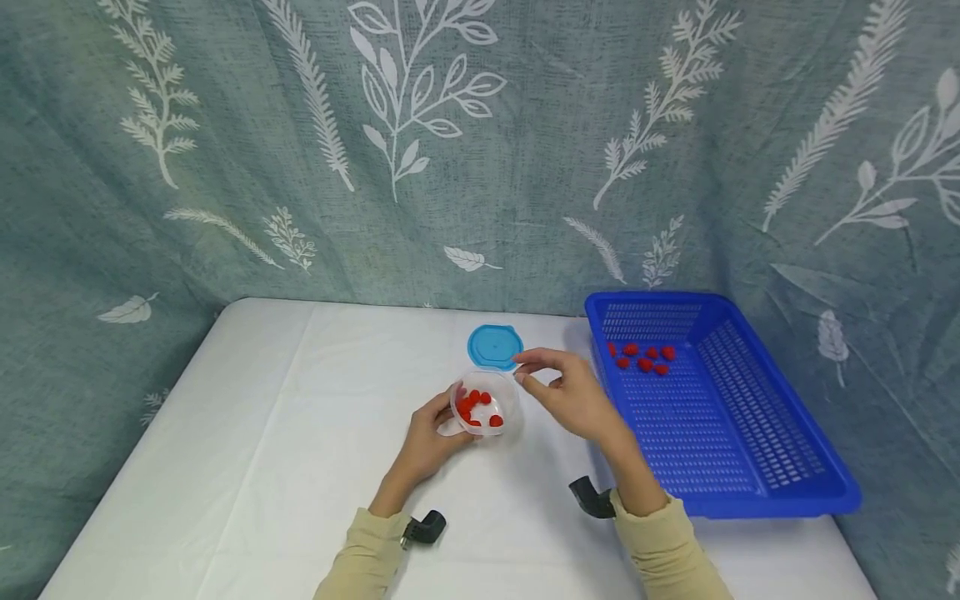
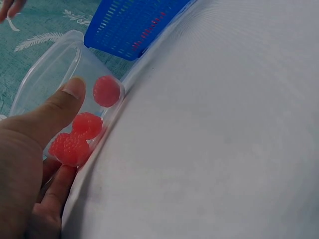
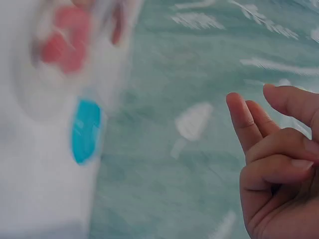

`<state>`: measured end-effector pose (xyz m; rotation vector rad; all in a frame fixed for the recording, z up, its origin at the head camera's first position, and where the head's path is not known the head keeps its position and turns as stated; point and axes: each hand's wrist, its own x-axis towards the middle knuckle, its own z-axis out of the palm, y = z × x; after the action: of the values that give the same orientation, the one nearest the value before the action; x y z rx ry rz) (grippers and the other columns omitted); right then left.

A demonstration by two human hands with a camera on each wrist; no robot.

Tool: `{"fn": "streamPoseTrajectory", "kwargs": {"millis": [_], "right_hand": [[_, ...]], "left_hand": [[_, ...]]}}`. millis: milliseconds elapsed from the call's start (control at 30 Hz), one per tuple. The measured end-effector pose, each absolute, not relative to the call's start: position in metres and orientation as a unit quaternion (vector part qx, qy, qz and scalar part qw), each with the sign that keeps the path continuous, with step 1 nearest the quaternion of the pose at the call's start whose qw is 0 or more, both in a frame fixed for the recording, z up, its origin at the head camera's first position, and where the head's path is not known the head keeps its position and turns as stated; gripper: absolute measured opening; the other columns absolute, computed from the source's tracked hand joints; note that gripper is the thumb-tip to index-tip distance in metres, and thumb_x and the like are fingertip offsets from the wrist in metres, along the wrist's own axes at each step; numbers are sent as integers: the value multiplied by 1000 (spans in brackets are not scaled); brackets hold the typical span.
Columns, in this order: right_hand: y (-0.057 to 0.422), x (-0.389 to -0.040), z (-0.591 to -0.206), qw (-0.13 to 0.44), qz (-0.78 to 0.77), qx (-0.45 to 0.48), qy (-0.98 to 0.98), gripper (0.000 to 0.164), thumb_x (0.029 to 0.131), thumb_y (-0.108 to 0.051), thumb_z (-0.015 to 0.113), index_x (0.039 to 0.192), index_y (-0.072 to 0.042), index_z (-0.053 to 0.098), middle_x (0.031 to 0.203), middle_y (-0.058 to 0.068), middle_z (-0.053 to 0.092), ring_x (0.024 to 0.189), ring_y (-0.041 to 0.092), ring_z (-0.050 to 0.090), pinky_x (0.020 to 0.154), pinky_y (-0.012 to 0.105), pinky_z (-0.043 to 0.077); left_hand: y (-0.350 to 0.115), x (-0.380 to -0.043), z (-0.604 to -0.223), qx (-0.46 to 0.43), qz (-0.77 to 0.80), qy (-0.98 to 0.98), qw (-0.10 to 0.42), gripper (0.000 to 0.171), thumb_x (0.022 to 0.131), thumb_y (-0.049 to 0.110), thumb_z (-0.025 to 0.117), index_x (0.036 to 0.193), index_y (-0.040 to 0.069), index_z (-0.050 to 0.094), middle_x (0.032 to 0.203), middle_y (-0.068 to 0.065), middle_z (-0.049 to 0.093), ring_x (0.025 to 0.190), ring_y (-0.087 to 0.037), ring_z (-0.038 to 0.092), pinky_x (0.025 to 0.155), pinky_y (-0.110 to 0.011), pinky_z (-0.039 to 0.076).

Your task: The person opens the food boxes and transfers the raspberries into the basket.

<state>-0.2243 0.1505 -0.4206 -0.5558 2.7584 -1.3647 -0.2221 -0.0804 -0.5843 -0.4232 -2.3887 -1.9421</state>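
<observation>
My left hand (image 1: 431,442) grips a clear plastic tub (image 1: 512,410) by its side, tilted on the table. Several raspberries (image 1: 466,406) lie inside it. In the left wrist view, the thumb presses the tub's wall in front of the raspberries (image 2: 70,148). To the right of the rim hovers my right hand (image 1: 570,393), its thumb and index finger apart and nothing between them. The right wrist view shows this hand's other fingers (image 3: 271,172) curled in part. Just behind the tub lies a blue lid (image 1: 495,346), flat on the table.
A large blue basket (image 1: 780,392) stands at the right side of the white table (image 1: 300,450). Several more raspberries (image 1: 646,364) are near its far left corner. Behind the table hangs a green curtain (image 1: 525,167) with white leaf prints.
</observation>
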Motion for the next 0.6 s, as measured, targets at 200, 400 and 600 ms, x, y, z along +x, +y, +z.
{"fn": "streamPoseTrajectory", "kwargs": {"millis": [200,400,600], "right_hand": [[127,-230,-466,41,-430,-165,887,23,97,-16,69,117,-6,76,111,6,76,98,21,68,72,31,60],[119,-237,-496,60,-429,-131,892,22,97,-17,69,113,-5,78,116,6,75,113,24,68,86,38,62],[117,-240,-506,58,-393,-126,909,23,97,-17,69,114,-4,77,118,8,75,114,25,67,89,40,61]], "left_hand": [[-80,-222,-584,-143,-627,-765,18,80,82,9,85,152,6,47,147,-15,56,131,-30,58,110,-35,48],[-80,-222,-585,-148,-632,-760,20,80,82,4,84,152,5,46,148,-14,55,130,-31,59,109,-34,48],[-80,-223,-587,-149,-637,-756,29,78,81,5,85,150,4,48,146,-16,56,130,-33,59,109,-39,49]]}}
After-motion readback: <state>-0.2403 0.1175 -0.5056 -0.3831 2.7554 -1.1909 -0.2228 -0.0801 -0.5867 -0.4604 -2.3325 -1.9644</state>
